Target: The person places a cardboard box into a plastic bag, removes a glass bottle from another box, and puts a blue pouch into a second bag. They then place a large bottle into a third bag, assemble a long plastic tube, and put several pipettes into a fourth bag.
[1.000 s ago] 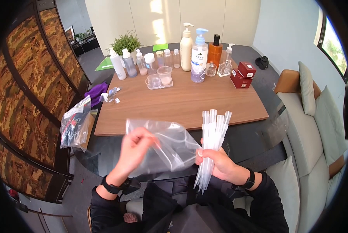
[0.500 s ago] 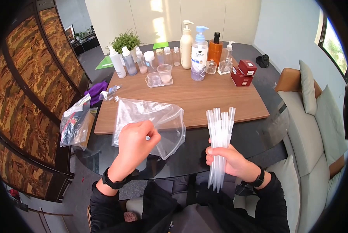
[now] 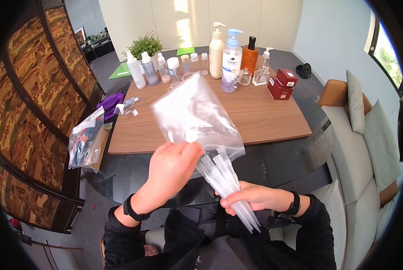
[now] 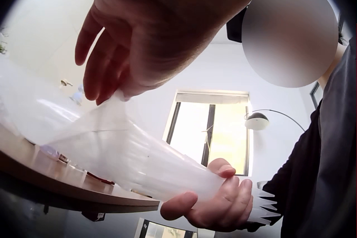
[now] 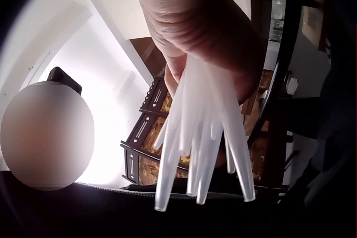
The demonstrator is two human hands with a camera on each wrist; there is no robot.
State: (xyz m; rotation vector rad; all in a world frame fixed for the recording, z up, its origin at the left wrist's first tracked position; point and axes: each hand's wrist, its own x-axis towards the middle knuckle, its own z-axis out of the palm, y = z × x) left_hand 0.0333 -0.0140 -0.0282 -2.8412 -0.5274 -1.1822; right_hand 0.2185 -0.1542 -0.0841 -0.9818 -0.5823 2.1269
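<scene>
A bundle of translucent, tapered plastic pipette tips [image 3: 225,179] is gripped by my right hand [image 3: 257,196], wide ends up and away from me. Their narrow ends fan out below the palm in the right wrist view [image 5: 195,137]. My left hand [image 3: 172,168] pinches the edge of a clear plastic bag [image 3: 194,110], as the left wrist view shows at its fingertips. The bag spreads out over the table, and its near edge overlaps the wide ends of the tips. In the left wrist view, the bag's film [image 4: 106,154] reaches down to the right hand's fingers [image 4: 223,210].
A wooden board [image 3: 273,119] lies on a dark glass table [image 3: 296,153]. Along its back stand several small bottles [image 3: 151,69], tall pump bottles [image 3: 230,67] and red boxes [image 3: 280,90]. A filled zip bag [image 3: 86,141] sits at the left edge near a purple cloth [image 3: 110,105].
The plastic bag, held in the left hand, has swung up and right over the board. The right hand has moved left and tilted the pipette tips so their wide ends meet the bag's edge.
</scene>
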